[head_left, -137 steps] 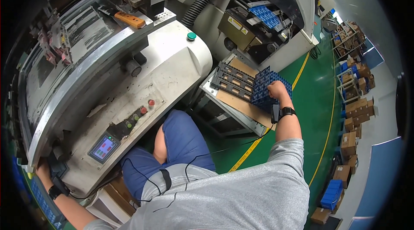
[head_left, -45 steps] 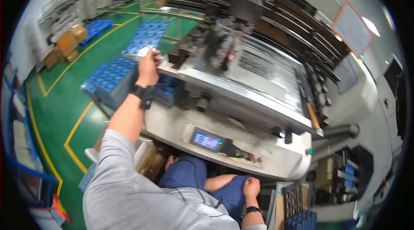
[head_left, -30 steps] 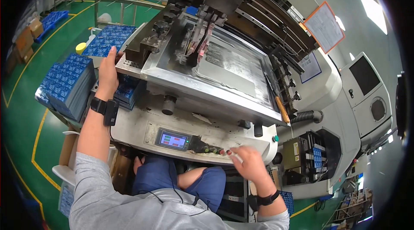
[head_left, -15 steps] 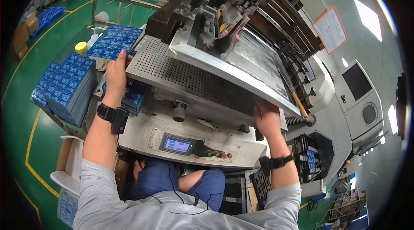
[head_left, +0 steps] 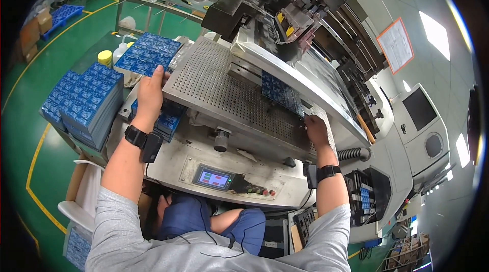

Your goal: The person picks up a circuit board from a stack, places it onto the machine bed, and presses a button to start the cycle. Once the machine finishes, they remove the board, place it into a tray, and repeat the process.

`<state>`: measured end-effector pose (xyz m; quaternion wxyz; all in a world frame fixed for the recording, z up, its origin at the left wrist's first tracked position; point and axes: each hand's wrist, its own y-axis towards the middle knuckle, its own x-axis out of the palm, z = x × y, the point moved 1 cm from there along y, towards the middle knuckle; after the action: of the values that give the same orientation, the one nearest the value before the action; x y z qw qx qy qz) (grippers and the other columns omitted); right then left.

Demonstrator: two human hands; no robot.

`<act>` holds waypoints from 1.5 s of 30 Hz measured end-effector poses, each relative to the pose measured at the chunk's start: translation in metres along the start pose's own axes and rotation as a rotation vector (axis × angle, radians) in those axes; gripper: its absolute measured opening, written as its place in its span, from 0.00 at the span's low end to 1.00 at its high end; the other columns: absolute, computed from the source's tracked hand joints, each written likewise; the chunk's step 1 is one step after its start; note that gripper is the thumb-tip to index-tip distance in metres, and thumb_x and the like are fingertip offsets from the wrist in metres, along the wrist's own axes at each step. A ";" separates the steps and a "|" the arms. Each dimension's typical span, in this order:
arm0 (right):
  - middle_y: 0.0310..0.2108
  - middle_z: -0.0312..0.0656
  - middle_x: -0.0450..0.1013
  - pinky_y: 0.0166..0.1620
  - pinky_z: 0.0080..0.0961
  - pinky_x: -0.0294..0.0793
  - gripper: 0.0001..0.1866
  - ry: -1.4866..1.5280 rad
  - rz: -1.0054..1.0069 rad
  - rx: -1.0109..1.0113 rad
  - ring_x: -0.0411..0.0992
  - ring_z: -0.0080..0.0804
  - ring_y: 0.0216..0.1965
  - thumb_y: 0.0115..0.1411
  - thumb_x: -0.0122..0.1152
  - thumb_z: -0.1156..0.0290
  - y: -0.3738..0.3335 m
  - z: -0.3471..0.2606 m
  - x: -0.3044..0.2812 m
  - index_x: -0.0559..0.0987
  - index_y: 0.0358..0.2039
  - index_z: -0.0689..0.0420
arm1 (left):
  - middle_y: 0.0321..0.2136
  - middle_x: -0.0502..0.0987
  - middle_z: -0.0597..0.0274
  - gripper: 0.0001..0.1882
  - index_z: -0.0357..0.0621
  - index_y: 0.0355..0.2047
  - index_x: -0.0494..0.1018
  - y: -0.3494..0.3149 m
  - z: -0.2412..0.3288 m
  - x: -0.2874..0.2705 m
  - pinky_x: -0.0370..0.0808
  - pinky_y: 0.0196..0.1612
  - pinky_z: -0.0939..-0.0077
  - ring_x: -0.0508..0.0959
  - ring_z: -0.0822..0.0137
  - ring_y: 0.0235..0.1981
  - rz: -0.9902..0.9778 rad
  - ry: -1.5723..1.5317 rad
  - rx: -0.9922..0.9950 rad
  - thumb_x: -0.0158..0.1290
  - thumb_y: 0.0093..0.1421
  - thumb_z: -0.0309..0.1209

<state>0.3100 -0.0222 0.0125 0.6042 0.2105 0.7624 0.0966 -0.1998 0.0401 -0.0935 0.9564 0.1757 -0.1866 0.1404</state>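
Blue panel [head_left: 147,52] is gripped at its near corner by left hand [head_left: 150,96], left of perforated plate [head_left: 209,81]. Second panel [head_left: 280,93] is pinched at its corner by right hand [head_left: 317,130], over that plate, under metal frame [head_left: 285,76], partly hidden.

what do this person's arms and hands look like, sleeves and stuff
Short heathered-grey fabric sleeves end near the elbows. The left hand and right hand are ungloved. Each wrist wears a black strap with a small black box-shaped module; a thin black cable trails from the left one.
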 end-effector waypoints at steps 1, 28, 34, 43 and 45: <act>0.30 0.52 0.78 0.40 0.35 0.72 0.19 0.003 0.003 0.001 0.76 0.42 0.33 0.63 0.55 0.57 0.002 0.000 0.000 0.81 0.36 0.63 | 0.24 0.80 0.61 0.28 0.32 0.29 0.80 0.000 -0.001 0.000 0.69 0.33 0.76 0.74 0.73 0.25 0.000 0.000 0.001 0.45 0.70 0.47; 0.20 0.30 0.65 0.26 0.21 0.61 0.11 0.951 0.058 0.667 0.61 0.20 0.21 0.64 0.53 0.68 -0.133 0.192 -0.122 0.72 0.24 0.54 | 0.33 0.80 0.60 0.20 0.38 0.36 0.76 0.023 -0.036 -0.011 0.74 0.40 0.73 0.79 0.68 0.33 -0.055 -0.289 -0.097 0.47 0.70 0.44; 0.19 0.29 0.65 0.22 0.19 0.59 0.10 1.149 0.123 0.757 0.60 0.19 0.18 0.65 0.54 0.66 -0.116 0.238 -0.099 0.74 0.26 0.52 | 0.28 0.79 0.64 0.22 0.39 0.36 0.77 0.031 -0.006 -0.020 0.72 0.32 0.77 0.77 0.72 0.28 0.135 -0.020 -0.043 0.48 0.68 0.48; 0.36 0.39 0.79 0.44 0.23 0.73 0.15 0.583 0.404 0.215 0.75 0.25 0.37 0.63 0.57 0.70 -0.097 0.160 -0.123 0.78 0.48 0.64 | 0.24 0.76 0.64 0.18 0.39 0.33 0.77 -0.014 0.079 0.023 0.65 0.27 0.78 0.72 0.72 0.23 -0.226 0.148 -0.189 0.50 0.68 0.43; 0.38 0.48 0.79 0.47 0.26 0.74 0.15 0.453 0.302 0.124 0.77 0.32 0.41 0.62 0.58 0.69 -0.105 0.091 -0.137 0.79 0.44 0.65 | 0.24 0.76 0.65 0.18 0.40 0.34 0.77 -0.022 0.083 0.050 0.65 0.27 0.80 0.72 0.73 0.23 -0.353 0.125 -0.220 0.49 0.68 0.44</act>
<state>0.4012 -0.1856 0.0683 0.3830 0.3311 0.8426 0.1834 -0.1741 -0.0017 -0.0070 0.9892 0.0914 -0.1074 -0.0400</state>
